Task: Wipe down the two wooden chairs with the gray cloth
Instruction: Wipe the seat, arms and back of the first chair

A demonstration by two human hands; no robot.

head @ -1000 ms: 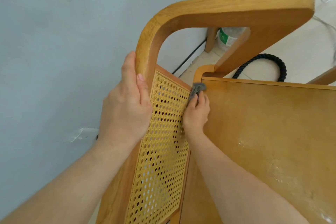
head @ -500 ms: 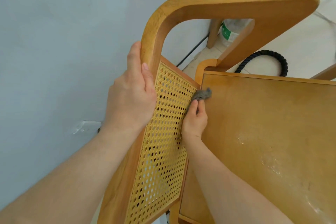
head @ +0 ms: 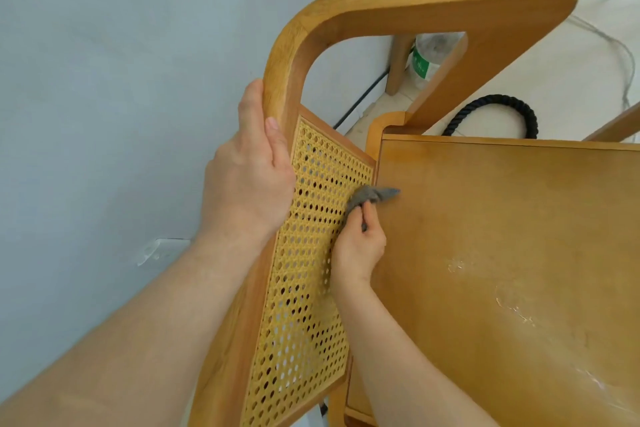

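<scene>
Hands are both being used mid-frame: the wooden chair (head: 419, 0) is being gripped at its frame by the left hand (head: 246, 184); the gray cloth (head: 371, 196), pinched in the right hand (head: 360, 248), is being rubbed where cane back (head: 308, 305) meets seat (head: 502, 229). Next, the streaked seat is probably needing a sweep.

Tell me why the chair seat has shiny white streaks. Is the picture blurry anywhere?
In the head view, the white streaks on the seat look like light glinting off scuffs; the lighting is soft, with no hard shadows; the cloth and the right hand gripping it look sharp.
</scene>
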